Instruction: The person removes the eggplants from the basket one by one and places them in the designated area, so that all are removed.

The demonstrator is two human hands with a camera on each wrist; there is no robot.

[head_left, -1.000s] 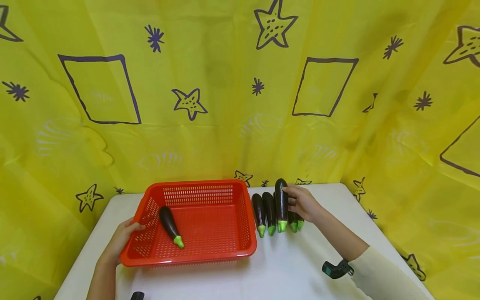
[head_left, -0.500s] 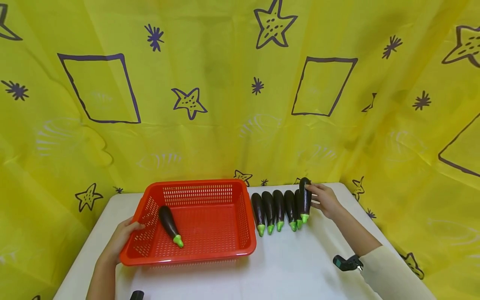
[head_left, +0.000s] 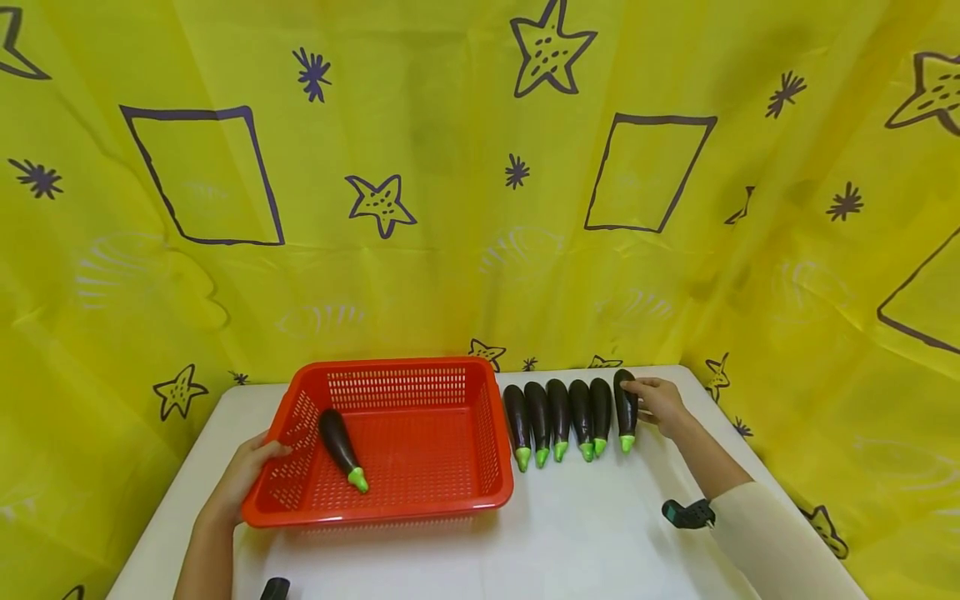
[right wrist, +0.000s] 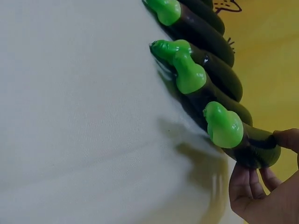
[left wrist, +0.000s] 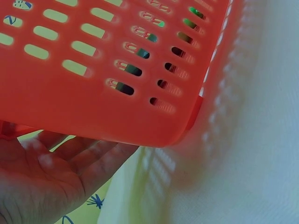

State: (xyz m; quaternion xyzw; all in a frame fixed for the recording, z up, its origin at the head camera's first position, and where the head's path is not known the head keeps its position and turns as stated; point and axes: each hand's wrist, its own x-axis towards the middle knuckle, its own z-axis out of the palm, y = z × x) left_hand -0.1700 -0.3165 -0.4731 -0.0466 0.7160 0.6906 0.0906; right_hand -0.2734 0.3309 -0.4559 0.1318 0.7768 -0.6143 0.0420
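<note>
At the left side of a red plastic basket (head_left: 405, 507), my left hand (head_left: 240, 482) holds the rim, thumb over the edge. In the left wrist view the fingers (left wrist: 96, 156) lie against the basket's underside. One dark purple eggplant with a green stem (head_left: 339, 446) lies inside the basket, near its left wall. To the basket's right, several eggplants (head_left: 558, 417) stand side by side in a row. My right hand (head_left: 660, 404) pinches the rightmost eggplant (head_left: 626, 408) near its upper end, thumb on one side and fingers on the other. A small gap separates it from its neighbour.
A white table (head_left: 570, 533) carries everything. Yellow patterned sheeting (head_left: 450, 283) rises behind the table and along both sides. A dark wrist device (head_left: 686, 514) sits at the right sleeve.
My right hand has carried its eggplant rightward from above the row and lowered it to the row's right end. The left hand and basket stay in place.
</note>
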